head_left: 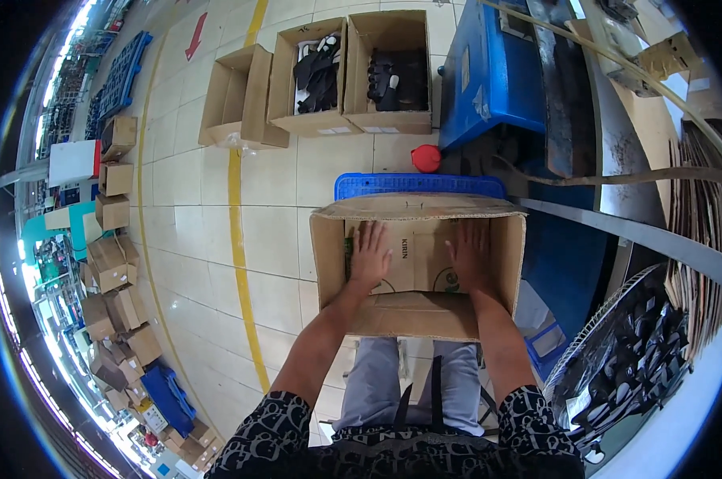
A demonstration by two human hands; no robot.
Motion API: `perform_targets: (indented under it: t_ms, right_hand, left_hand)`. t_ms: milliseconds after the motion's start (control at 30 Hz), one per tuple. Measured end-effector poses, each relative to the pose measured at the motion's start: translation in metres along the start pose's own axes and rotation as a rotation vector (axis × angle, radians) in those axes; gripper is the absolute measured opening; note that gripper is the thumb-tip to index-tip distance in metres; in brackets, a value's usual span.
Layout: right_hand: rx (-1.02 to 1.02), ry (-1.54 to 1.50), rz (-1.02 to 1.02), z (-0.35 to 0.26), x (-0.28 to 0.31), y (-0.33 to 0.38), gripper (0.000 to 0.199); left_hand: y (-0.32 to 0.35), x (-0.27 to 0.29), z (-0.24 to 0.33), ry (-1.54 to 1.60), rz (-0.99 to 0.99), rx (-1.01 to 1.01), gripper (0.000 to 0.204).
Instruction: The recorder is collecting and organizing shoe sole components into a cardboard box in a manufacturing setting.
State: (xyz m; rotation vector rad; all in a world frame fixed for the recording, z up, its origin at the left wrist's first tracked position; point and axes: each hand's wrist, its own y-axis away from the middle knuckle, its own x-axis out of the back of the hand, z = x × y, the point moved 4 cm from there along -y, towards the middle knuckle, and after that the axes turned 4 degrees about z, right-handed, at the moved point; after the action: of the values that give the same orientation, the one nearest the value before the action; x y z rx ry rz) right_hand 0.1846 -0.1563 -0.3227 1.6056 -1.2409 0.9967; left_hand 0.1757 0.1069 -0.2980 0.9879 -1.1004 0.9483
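Right in front of the person sits an open cardboard box (401, 321), its mouth facing up, just above the lap. Both bare hands reach down inside it. The left hand (368, 257) lies toward the box's left side, palm down, fingers stretched out and spread, thumb angled inward. The right hand (471, 254) is on the other side, near the right wall, fingers long and not curled, thumb out to the side; in that shadow I cannot tell how far apart its fingers are. Neither hand pinches anything. Dark print shows on the cardboard between them.

Just beyond the box is a blue crate (421, 185), and behind that a round red thing (426, 158) on the tiled floor (269, 239). Farther off stand three more open boxes (317, 124), two of them holding black pieces. On the near right, a wire basket (594, 321) is full of black parts (628, 351); flattened cardboard (696, 239) stands stacked beyond it.
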Motion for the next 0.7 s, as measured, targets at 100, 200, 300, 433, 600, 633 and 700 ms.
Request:
perform_targets:
  t_ms: [100,200,300,433,600,633,700]
  right_hand:
    - [-0.011,0.053,-0.03,-0.012,-0.011,-0.009,0.065]
    - [-0.109,-0.053,0.123,0.018,-0.029,-0.001,0.065]
    - [-0.171,-0.014,-0.028,0.036,-0.055,0.012,0.066]
    - [-0.177,0.084,0.056,0.034,-0.061,0.0,0.066]
    - [-0.167,0.095,-0.007,0.029,-0.078,-0.001,0.064]
    - [-0.209,0.085,-0.015,0.035,-0.081,0.002,0.064]
    - [-0.256,0.076,-0.031,0.044,-0.091,0.009,0.063]
  left_hand:
    - [0.012,-0.02,-0.055,-0.148,-0.015,0.092,0.066]
    - [0.005,-0.039,-0.043,-0.121,0.04,0.165,0.062]
    - [0.0,-0.056,-0.037,-0.111,-0.006,0.161,0.058]
    - [-0.004,-0.089,-0.053,-0.073,-0.054,0.188,0.054]
    - [0.008,-0.109,-0.071,-0.069,-0.003,0.19,0.055]
    - [0.005,-0.11,-0.066,-0.062,-0.011,0.187,0.055]
    - [-0.001,-0.111,-0.06,-0.007,-0.074,0.191,0.056]
